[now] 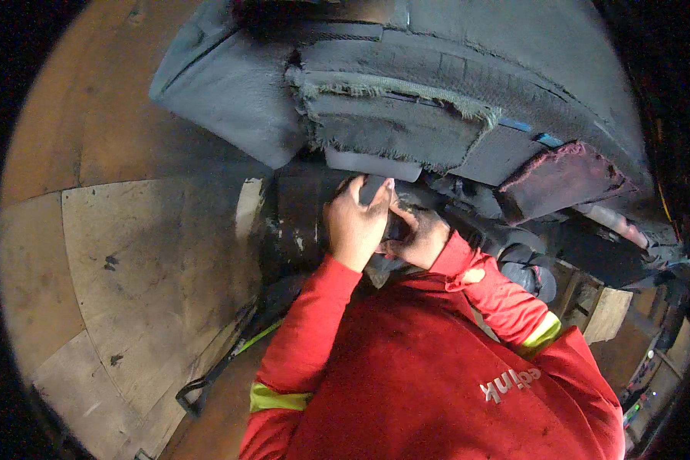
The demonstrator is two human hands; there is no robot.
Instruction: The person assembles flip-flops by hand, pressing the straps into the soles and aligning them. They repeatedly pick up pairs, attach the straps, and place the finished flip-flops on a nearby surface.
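Observation:
My left hand (358,224) and my right hand (420,236) are close together in front of my chest. The left hand's fingers and thumb point up at the lower edge of a pale grey strip (372,164). Between the two hands is something small and dark; its kind does not show. My right hand's fingers are bent round its near side, and their tips are partly hidden. Just above my hands, a frayed grey-green cloth patch (391,126) hangs on a large dark grey, worn padded body (468,46).
A frayed dark red cloth (563,182) hangs to the right, by a pale tube (613,224). Scuffed wooden boards (161,261) line the left. A thin black metal frame (192,395) stands at lower left. Dark rounded parts (527,272) lie beside my right forearm.

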